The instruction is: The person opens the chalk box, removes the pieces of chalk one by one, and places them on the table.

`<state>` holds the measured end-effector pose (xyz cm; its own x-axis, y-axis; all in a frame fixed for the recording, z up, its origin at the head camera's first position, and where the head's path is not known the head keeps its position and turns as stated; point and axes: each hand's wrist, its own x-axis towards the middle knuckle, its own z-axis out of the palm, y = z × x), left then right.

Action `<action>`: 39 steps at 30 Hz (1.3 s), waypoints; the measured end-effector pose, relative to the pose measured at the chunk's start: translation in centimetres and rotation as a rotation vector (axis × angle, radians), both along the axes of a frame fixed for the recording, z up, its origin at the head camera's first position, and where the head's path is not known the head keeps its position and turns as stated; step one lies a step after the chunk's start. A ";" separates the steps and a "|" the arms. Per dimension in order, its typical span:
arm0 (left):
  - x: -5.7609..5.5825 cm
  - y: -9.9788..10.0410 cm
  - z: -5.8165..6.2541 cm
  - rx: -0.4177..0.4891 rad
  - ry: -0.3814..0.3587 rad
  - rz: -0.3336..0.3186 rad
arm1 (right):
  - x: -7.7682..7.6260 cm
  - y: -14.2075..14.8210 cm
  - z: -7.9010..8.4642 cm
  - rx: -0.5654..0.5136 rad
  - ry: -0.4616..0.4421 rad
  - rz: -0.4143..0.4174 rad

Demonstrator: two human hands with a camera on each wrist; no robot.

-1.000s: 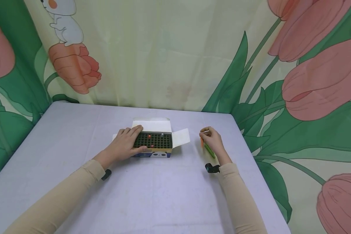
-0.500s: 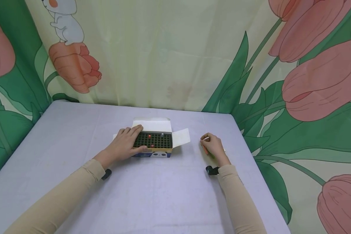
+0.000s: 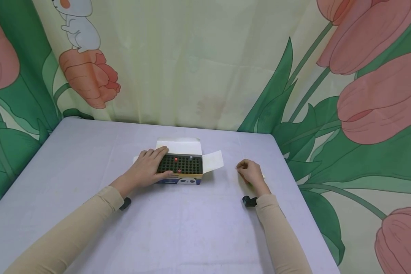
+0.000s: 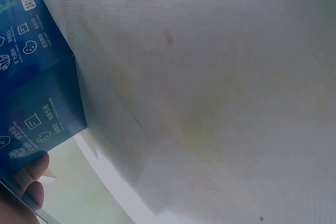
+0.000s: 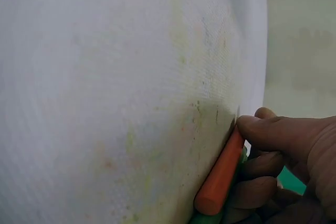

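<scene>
In the head view my left hand [image 3: 143, 168] grips the left end of an open cardboard box [image 3: 190, 179] with a panda print. Its thumb lies along the front edge and its fingers reach across to the back. Inside is a black grid of holes [image 3: 188, 164], with a few coloured ends showing. The left wrist view has the blue box side [image 4: 39, 98] and some fingertips [image 4: 38, 166]. To the right, my right hand [image 3: 251, 173] pinches one end of an orange marker [image 5: 218, 177] low over the cloth. Beneath that lies something green [image 5: 205, 217], mostly hidden.
The box's white back flap [image 3: 179, 145] and right flap [image 3: 213, 161] stand folded out. A white cloth [image 3: 191, 228] with faint coloured stains covers the table. Behind it hangs a curtain [image 3: 178, 76] printed with tulips.
My right hand has come slightly nearer to me and lower. The orange marker, visible in the earlier head frames, is now hidden under it. My left hand and the box stay put.
</scene>
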<state>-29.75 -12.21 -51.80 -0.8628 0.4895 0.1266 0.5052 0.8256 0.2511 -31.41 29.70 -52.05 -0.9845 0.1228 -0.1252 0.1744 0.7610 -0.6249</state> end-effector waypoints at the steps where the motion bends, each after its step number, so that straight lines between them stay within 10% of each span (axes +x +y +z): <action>1: 0.0 0.0 0.0 0.002 0.001 0.000 | 0.0 0.0 0.0 -0.003 0.001 0.000; 12: 0.2 0.1 0.1 -0.006 0.009 -0.006 | -0.2 -0.1 0.6 0.003 -0.004 -0.029; 20: 0.3 0.1 0.3 0.002 0.003 0.002 | -0.1 -1.5 3.3 -0.053 0.150 -0.033; 30: 0.4 0.0 0.6 -0.006 0.005 0.002 | 0.4 -6.5 7.7 -0.128 0.307 0.107; 39: 0.3 0.0 0.3 0.006 0.010 -0.011 | 1.6 -11.2 8.3 -0.095 0.336 0.298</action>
